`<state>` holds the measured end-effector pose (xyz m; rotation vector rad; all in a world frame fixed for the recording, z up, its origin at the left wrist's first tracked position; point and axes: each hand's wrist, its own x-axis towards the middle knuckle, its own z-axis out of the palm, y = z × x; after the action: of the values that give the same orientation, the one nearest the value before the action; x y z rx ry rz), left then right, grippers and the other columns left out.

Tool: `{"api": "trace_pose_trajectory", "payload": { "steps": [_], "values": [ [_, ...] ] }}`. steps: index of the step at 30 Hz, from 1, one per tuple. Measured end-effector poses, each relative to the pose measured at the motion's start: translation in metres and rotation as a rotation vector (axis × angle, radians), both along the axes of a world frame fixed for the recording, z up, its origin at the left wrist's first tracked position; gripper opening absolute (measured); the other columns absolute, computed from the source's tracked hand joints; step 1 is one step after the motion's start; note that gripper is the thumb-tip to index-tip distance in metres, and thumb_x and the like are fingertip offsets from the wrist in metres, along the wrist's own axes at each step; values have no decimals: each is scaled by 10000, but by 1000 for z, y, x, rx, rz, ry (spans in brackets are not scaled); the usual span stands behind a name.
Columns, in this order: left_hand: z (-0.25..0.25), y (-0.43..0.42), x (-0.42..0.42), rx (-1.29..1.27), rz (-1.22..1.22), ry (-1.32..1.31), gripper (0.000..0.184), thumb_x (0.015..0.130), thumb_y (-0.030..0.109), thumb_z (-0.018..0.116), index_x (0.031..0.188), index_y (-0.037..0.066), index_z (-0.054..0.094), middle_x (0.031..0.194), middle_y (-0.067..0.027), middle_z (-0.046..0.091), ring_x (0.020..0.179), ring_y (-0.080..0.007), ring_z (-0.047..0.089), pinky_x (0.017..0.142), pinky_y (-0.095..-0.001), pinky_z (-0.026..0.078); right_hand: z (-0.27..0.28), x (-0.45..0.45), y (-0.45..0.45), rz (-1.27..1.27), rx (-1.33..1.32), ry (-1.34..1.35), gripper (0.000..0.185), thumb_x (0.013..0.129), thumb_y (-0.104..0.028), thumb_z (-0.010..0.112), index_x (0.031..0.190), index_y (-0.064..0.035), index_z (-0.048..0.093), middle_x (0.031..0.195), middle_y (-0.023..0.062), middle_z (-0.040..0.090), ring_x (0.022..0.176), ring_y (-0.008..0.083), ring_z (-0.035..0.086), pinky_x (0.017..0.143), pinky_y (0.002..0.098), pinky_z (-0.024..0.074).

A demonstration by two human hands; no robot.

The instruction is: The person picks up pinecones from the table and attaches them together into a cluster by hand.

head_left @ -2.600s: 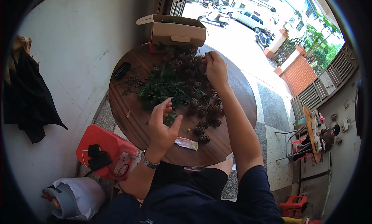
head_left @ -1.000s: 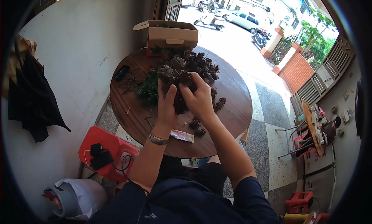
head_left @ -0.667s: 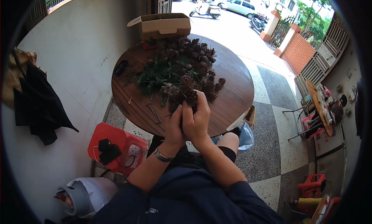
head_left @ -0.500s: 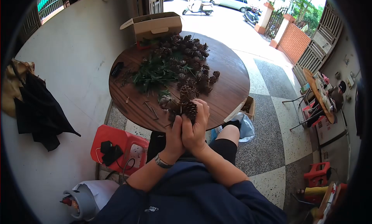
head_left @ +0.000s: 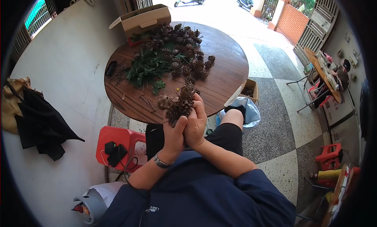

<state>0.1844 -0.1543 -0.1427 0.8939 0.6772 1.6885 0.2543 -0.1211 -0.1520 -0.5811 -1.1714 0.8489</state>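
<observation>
A cluster of brown pine cones [head_left: 180,108] is held close in front of me, just above the table's near edge. My left hand [head_left: 174,133], with a watch on the wrist, is closed around its lower left side, thumb up. My right hand [head_left: 195,127] grips the cluster from the right, its fingers partly hidden behind the cones. Both hands touch each other at the thumbs. Beyond them, a pile of loose pine cones [head_left: 184,38] and green leafy sprigs [head_left: 147,69] lies on the round wooden table [head_left: 226,66].
An open cardboard box [head_left: 146,22] stands at the table's far left. Thin sticks [head_left: 148,103] and a black object [head_left: 111,68] lie on the tabletop. Left of me is a red stool [head_left: 105,137]; at right, a plastic bag [head_left: 252,114]. Another person [head_left: 341,73] sits at a table farther right.
The held pine cones have turned in my hands, showing more of the cluster to the left. Both hands keep their grip, the right fingers shifting behind it. The whole view has tilted slightly.
</observation>
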Motion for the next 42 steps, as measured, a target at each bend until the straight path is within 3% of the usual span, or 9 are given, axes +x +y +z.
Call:
{"api": "trace_pose_trajectory", "payload": {
  "steps": [6, 11, 14, 20, 24, 28, 33, 36, 42],
  "values": [
    [4, 10, -10, -161, -59, -30, 256, 998, 147, 604, 1220, 19, 614, 1120, -44, 659, 1014, -132, 632, 892, -278, 513, -3, 0, -9, -282, 129, -406, 184, 892, -43, 530, 1015, 48, 631, 1439, 286, 501, 1281, 425, 508, 1116, 450, 371],
    [-25, 13, -24, -154, 17, 79, 278, 973, 183, 523, 1146, 10, 654, 1098, -66, 692, 973, -151, 652, 875, -305, 516, 8, 2, -24, -261, 294, -547, 287, 874, -129, 528, 1064, 78, 585, 1485, 397, 397, 1388, 541, 376, 1184, 582, 229],
    [-30, 13, -28, -117, 57, 133, 276, 940, 159, 533, 1138, 5, 649, 1079, -68, 696, 955, -155, 657, 871, -308, 518, 0, 2, -33, -233, 225, -585, 338, 882, -109, 532, 1169, 71, 529, 1495, 406, 376, 1404, 540, 356, 1195, 580, 210],
    [-23, 16, -24, -186, -19, -114, 364, 952, 245, 494, 1201, 20, 635, 1101, -75, 689, 994, -169, 659, 893, -324, 516, -13, -6, -34, 132, 43, 4, 444, 961, -95, 492, 1363, 41, 360, 1552, 345, 320, 1459, 398, 337, 1221, 500, 184],
    [-18, 7, -19, -257, -159, -149, 354, 921, 200, 548, 1216, 20, 623, 1090, -77, 688, 954, -171, 668, 855, -316, 539, 9, 22, -20, -2, 41, -67, 509, 1000, -184, 507, 1429, 30, 334, 1548, 252, 358, 1439, 312, 359, 1178, 427, 281],
    [-3, -3, -31, -170, -428, 321, 300, 843, 35, 659, 1139, -9, 647, 1040, -52, 699, 875, -121, 658, 785, -282, 546, 40, 71, 2, 275, -7, -126, 532, 1005, -319, 583, 1410, 3, 460, 1499, 163, 465, 1381, 244, 439, 1148, 403, 308],
    [-14, -13, -34, -299, -607, 246, 323, 817, 47, 692, 1132, 6, 637, 1019, -42, 679, 906, -116, 652, 784, -269, 545, 42, 82, -7, 540, -19, -638, 309, 916, -135, 656, 1198, -10, 655, 1308, 184, 592, 1238, 322, 576, 1010, 360, 459],
    [-21, -19, -33, -403, -616, 85, 354, 846, 64, 676, 1188, 12, 598, 1079, -49, 657, 962, -133, 656, 817, -283, 553, 5, 59, -29, 243, -31, -464, 252, 928, -138, 626, 1128, 15, 638, 1158, 179, 580, 1093, 322, 578, 951, 388, 463],
    [-34, -29, -22, -352, -483, -94, 418, 925, 131, 682, 1297, 1, 544, 1155, -57, 654, 1060, -143, 640, 896, -294, 542, -17, 51, -32, -125, 136, -623, 465, 964, -387, 520, 1208, 1, 602, 1180, 213, 542, 1167, 376, 484, 1036, 468, 306]
  ]
}}
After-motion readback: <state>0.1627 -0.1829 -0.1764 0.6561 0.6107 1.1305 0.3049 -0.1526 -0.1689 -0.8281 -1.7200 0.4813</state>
